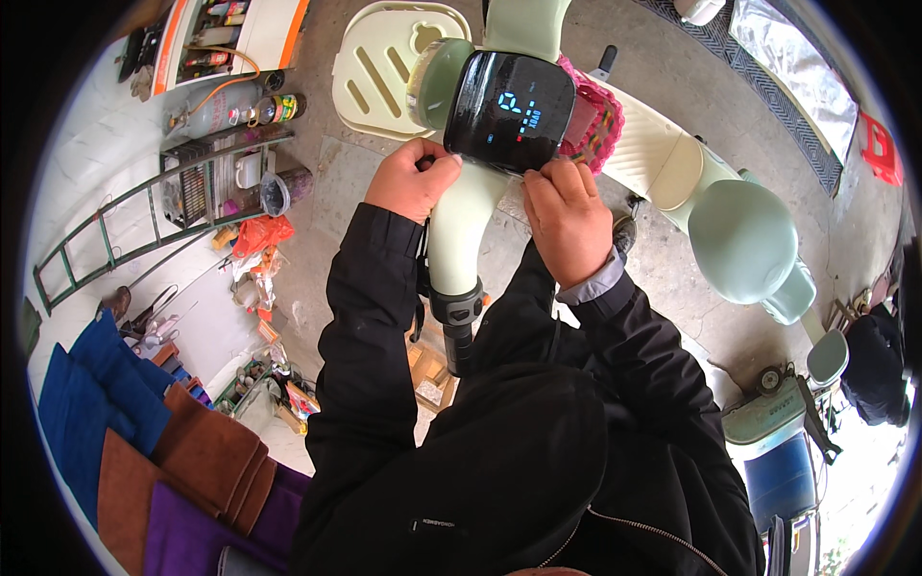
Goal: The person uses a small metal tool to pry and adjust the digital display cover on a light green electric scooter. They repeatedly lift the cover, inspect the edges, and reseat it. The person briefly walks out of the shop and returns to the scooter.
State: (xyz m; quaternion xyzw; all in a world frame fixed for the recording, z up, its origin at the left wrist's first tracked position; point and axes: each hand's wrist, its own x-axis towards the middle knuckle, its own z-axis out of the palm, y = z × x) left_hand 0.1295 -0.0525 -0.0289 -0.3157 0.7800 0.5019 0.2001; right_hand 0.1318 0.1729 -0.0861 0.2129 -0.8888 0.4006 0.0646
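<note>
Over a concrete floor (331, 187), the lit screen (514, 106) sits just beyond the left hand (411, 182) and right hand (569, 219) — both clenched at its near edge, anything pinched too hidden to tell. A pale handlebar (459, 230) runs between; rightward, a green seat (741, 240).

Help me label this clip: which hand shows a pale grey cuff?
The right hand, at the lower right of the display: a pale grey cuff shows at its wrist. The left hand meets a black sleeve with no grey showing.

Display (511, 110) caps the gap right of the handlebar (455, 228)
</note>
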